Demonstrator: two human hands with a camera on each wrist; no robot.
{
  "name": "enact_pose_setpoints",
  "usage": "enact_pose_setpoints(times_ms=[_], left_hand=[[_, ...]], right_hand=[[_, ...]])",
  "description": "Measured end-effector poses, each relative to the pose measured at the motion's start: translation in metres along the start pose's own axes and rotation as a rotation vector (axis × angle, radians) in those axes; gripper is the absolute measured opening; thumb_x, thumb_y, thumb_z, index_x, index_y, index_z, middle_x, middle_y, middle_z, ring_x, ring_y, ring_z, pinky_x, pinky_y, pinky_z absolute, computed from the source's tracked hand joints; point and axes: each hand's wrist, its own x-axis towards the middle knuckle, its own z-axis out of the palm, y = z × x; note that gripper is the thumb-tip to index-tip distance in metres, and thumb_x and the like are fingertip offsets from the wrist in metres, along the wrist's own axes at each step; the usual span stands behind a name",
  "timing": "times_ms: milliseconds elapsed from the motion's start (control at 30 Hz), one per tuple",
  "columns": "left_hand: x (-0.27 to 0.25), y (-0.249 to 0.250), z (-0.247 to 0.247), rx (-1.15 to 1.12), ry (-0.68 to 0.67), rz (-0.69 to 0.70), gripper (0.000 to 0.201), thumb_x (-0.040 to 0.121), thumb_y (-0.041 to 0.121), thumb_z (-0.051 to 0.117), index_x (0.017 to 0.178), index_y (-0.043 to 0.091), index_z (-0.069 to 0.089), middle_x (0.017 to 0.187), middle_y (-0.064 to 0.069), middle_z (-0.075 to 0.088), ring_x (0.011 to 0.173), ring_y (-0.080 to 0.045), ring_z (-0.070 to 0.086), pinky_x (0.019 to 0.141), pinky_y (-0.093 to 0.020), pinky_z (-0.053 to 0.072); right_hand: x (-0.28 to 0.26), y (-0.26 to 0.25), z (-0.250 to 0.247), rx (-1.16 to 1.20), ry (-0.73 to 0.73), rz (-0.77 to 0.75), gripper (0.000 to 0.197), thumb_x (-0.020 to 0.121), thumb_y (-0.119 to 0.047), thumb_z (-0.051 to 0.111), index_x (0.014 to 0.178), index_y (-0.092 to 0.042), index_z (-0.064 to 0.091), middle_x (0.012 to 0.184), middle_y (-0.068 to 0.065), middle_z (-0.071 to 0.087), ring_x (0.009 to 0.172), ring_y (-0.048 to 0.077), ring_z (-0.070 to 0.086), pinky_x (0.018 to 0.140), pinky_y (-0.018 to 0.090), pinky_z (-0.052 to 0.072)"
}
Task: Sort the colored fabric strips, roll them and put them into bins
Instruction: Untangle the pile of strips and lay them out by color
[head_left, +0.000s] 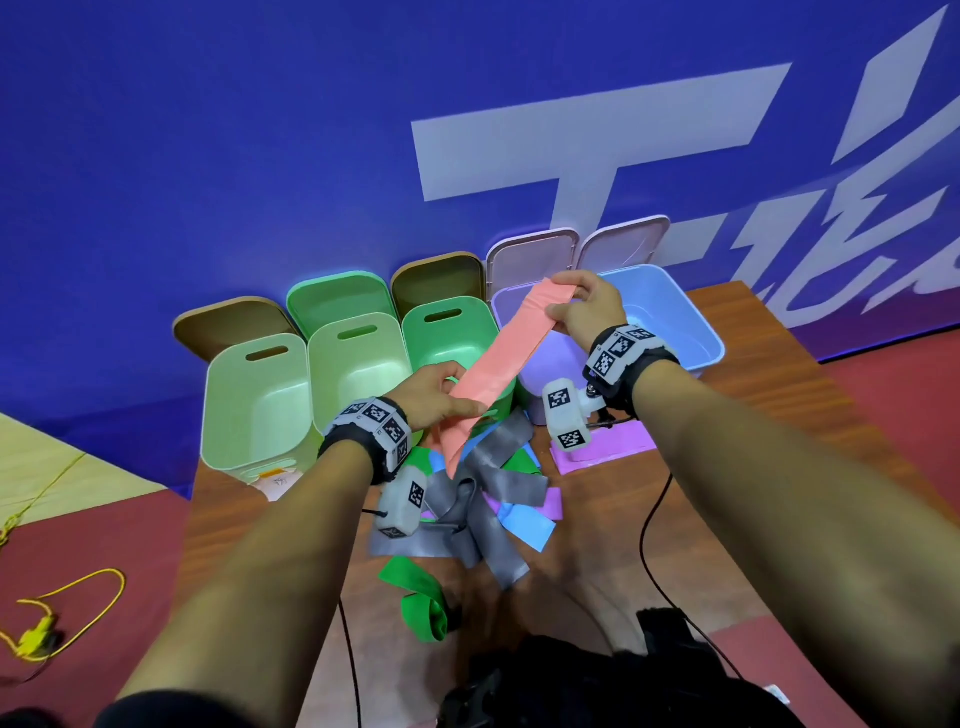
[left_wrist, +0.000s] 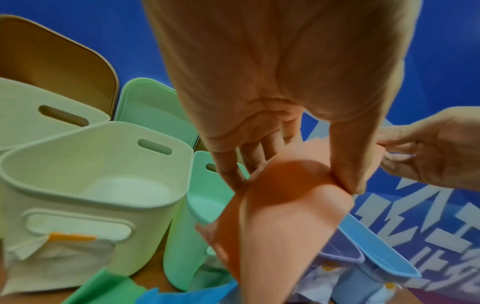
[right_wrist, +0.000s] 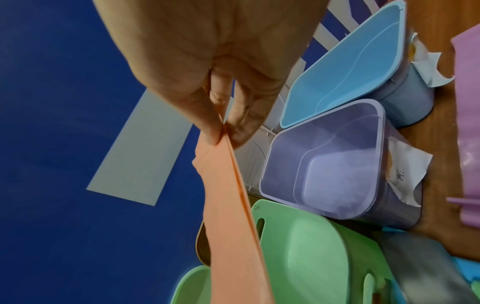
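one salmon strip (head_left: 501, 358) hangs stretched above the bins, its far end pinched by the right hand (head_left: 589, 306) at 1 o'clock, its near part pinched by the left hand (head_left: 431, 395) at 10 o'clock. more strips (head_left: 483, 499) lie heaped on the table (head_left: 727, 493) below, at 6 o'clock.

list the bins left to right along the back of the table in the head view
pale green bin → yellow-green bin → mint green bin → lilac bin, partly behind the salmon strip → blue bin
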Motion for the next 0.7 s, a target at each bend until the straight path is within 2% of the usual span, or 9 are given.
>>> enact_pose_setpoints(times_ms=[133,200,400,467,600,667,700], left_hand=[[0.000,-0.003,-0.001,0.007,-0.004,-0.026,0.028,0.083,0.009,0.077,0.098,0.012,0.054,0.072,-0.006,0.068,0.052,-0.020,0.061,0.057,-0.031,0.050],[0.000,-0.002,-0.001,0.038,-0.014,-0.030,0.032,0.082,0.011,0.079,0.101,0.013,0.053,0.075,-0.007,0.067,0.056,-0.025,0.061,0.059,-0.034,0.051],[0.000,-0.006,-0.001,0.112,-0.055,-0.043,0.033,0.079,0.014,0.082,0.095,0.019,0.053,0.080,-0.011,0.067,0.058,-0.023,0.060,0.065,-0.038,0.051],[-0.001,-0.007,-0.002,0.105,-0.053,-0.037,0.031,0.082,0.016,0.080,0.096,0.017,0.052,0.080,-0.012,0.067,0.054,-0.021,0.060,0.060,-0.034,0.050],[-0.004,-0.009,-0.002,0.018,-0.057,-0.049,0.039,0.088,0.015,0.073,0.104,0.013,0.038,0.071,-0.023,0.063,0.040,-0.026,0.057,0.039,-0.026,0.043],[-0.005,-0.011,-0.002,-0.059,-0.082,-0.036,0.044,0.091,0.012,0.070,0.102,0.013,0.027,0.067,-0.028,0.053,0.034,-0.022,0.046,0.039,-0.027,0.037],[-0.006,-0.011,-0.002,-0.078,-0.085,-0.023,0.045,0.091,0.011,0.069,0.100,0.014,0.025,0.069,-0.028,0.049,0.037,-0.019,0.042,0.040,-0.026,0.035]], right_hand=[[0.001,0.004,-0.002,-0.013,0.021,-0.004,0.040,0.082,0.018,0.061,0.104,-0.015,0.064,0.119,0.023,0.063,0.101,0.038,0.067,0.074,0.036,0.061],[0.002,0.006,-0.003,-0.014,0.030,-0.003,0.040,0.082,0.018,0.061,0.104,-0.015,0.064,0.119,0.024,0.063,0.101,0.037,0.067,0.074,0.036,0.061],[0.008,0.004,-0.007,-0.005,0.044,0.007,0.041,0.081,0.017,0.061,0.104,-0.017,0.065,0.119,0.023,0.062,0.102,0.037,0.067,0.075,0.039,0.062],[0.008,0.002,-0.009,-0.005,0.044,0.006,0.041,0.081,0.017,0.061,0.104,-0.017,0.065,0.119,0.023,0.063,0.102,0.037,0.067,0.074,0.037,0.062],[0.009,0.003,-0.011,-0.005,0.059,0.010,0.040,0.082,0.017,0.060,0.102,-0.018,0.065,0.118,0.022,0.063,0.101,0.036,0.067,0.075,0.037,0.062],[0.010,0.003,-0.012,-0.006,0.065,0.014,0.040,0.082,0.016,0.060,0.105,-0.017,0.065,0.119,0.022,0.063,0.102,0.037,0.067,0.077,0.039,0.062],[0.010,0.003,-0.013,-0.008,0.067,0.016,0.040,0.082,0.016,0.060,0.106,-0.016,0.065,0.119,0.022,0.063,0.102,0.036,0.067,0.078,0.039,0.062]])
